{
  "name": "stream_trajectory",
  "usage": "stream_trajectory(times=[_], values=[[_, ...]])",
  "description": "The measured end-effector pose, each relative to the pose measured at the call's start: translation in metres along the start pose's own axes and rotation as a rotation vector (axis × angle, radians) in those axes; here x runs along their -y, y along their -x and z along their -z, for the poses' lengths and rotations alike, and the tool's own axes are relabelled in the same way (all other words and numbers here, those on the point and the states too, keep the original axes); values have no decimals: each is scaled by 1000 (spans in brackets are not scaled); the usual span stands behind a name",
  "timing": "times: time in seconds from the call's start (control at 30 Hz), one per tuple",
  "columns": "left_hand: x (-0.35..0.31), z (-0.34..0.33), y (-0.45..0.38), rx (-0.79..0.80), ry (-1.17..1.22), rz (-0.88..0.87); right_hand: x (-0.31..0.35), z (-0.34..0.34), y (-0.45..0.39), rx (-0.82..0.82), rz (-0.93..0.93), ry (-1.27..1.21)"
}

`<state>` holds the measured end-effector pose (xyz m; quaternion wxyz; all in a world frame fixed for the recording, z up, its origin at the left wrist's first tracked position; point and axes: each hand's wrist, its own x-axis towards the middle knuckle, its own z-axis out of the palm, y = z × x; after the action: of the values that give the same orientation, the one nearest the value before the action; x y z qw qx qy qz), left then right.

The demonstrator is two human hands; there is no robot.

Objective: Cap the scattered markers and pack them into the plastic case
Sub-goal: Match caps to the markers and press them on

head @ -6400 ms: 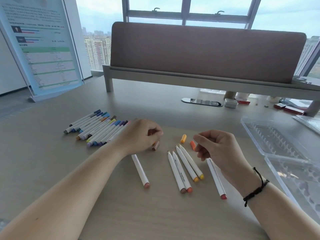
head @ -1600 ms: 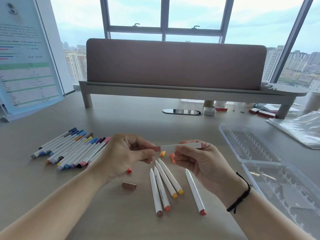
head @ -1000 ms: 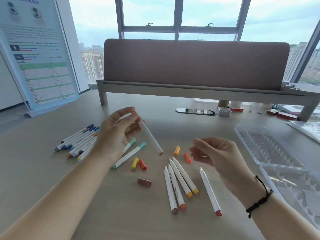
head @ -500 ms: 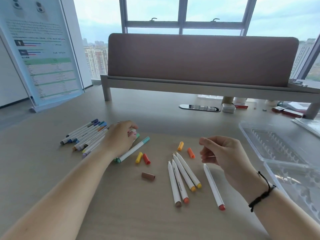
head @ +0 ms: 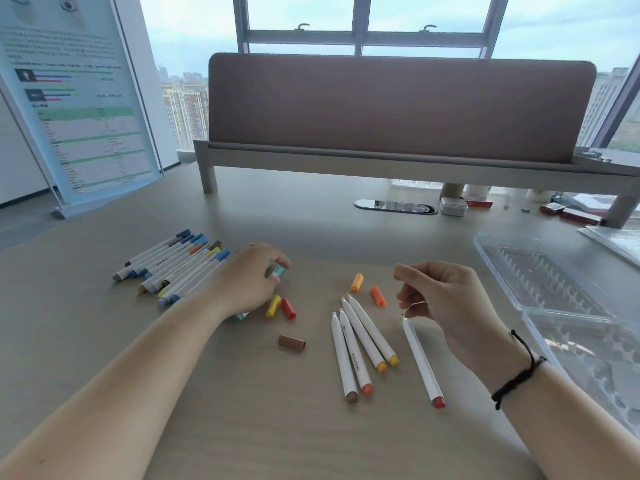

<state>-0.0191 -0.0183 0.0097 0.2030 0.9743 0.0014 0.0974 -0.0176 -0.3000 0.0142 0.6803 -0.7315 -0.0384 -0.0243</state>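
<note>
Head view: the pale wood-grain tabletop fills the frame, smooth and matte, with broad bare room along the bottom and at lower left. The clear plastic case lies open at the right edge, its ribbed slots showing and no marker in them. In the left-centre lies the row of capped markers, slim white barrels with coloured ends, packed side by side. Half a second ago the left hand lay over that row's near end; now it sits slightly lower and nearer the middle, palm down, fingers curled onto a teal-capped marker whose other end shows under the wrist, so its grip is narrow on that marker. The right hand has hardly moved, raised right of centre with fingers loosely curled and nothing seen in its grip. Below it a red-tipped uncapped marker lies alone; four more uncapped markers fan out just left. Loose caps, small tapered cylinders: brown cap, red cap touching the yellow cap, and two orange caps near the pen tips.
</note>
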Motion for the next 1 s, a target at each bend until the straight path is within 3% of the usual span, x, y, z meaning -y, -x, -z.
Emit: stream_trajectory(times=[0.3, 0.47, 0.63, 1.0], values=[[13, 9, -2, -54, -105, -2, 5, 6, -1, -21, 4, 37], [-1, 7, 0, -119, -1, -97, 6, 14, -4, 21, -22, 343], [-16, 8, 8, -106, 78, -202, 11, 15, 2, 212, -10, 669], [-16, 13, 9, -28, 105, -200, 7, -14, 28, 269, 172, 818]])
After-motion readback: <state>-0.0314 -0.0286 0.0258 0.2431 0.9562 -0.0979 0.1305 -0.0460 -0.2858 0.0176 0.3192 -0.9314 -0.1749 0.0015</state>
